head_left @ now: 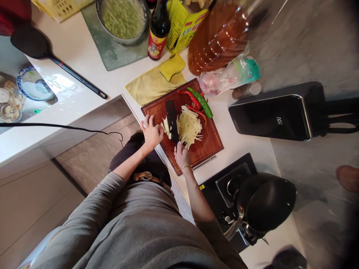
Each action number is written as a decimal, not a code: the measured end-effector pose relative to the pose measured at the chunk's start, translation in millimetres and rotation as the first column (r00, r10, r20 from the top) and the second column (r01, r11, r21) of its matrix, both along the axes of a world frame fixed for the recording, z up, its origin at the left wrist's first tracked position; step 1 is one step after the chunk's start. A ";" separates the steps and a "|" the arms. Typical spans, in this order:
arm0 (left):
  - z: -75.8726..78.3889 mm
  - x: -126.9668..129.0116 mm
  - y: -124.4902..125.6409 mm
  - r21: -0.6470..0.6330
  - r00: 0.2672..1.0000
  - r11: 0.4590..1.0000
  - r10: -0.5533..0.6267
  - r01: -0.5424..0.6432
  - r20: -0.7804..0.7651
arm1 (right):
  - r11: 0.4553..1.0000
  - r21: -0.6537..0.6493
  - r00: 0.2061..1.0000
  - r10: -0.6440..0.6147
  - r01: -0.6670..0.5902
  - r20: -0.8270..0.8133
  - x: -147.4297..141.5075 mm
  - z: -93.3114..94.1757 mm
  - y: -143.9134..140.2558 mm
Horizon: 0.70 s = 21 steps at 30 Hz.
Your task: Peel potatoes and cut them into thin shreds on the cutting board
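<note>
My right hand [182, 155] is wrapped round the handle of a dark-bladed kitchen knife [171, 119]. The blade lies across a brown wooden cutting board [212, 141], with pale bits stuck to it. To its right is a heap of thin pale strips [188, 127], which look like shredded potato. A few pale slices [166, 127] lie on the blade's left side. Beside them, at the board's left edge, my left hand [153, 133] has its fingers apart, with nothing visible in them. Red chillies [190, 98] and a green chilli [204, 102] rest at the board's far end.
Beyond the board are a yellow cloth [148, 87], sponge [172, 67], sauce bottle [158, 33], large oil jug [215, 41] and bowl of green pieces [123, 18]. At right stand a black knife block [269, 116] and a wok [269, 203] on the hob. A spatula [70, 73] lies left.
</note>
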<state>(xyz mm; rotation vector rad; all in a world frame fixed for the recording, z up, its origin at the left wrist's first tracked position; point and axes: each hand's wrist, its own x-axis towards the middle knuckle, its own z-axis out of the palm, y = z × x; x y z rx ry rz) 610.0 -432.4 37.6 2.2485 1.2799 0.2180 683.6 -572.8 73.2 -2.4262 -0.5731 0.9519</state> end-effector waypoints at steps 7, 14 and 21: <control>0.6 -5.4 5.4 0.009 1.000 1.000 -0.027 0.027 -0.007 | 0.971 -0.123 0.973 0.217 -0.207 0.078 2.0 0.7 -3.5; -1.1 1.4 5.3 -0.027 1.000 0.999 -0.021 0.021 -0.023 | 0.928 -0.247 0.951 0.303 -0.279 0.064 1.7 -0.3 0.9; -1.4 3.7 5.5 -0.014 1.000 1.000 -0.008 0.008 -0.027 | 0.973 -0.146 0.982 0.186 -0.180 0.029 0.1 -12.0 12.4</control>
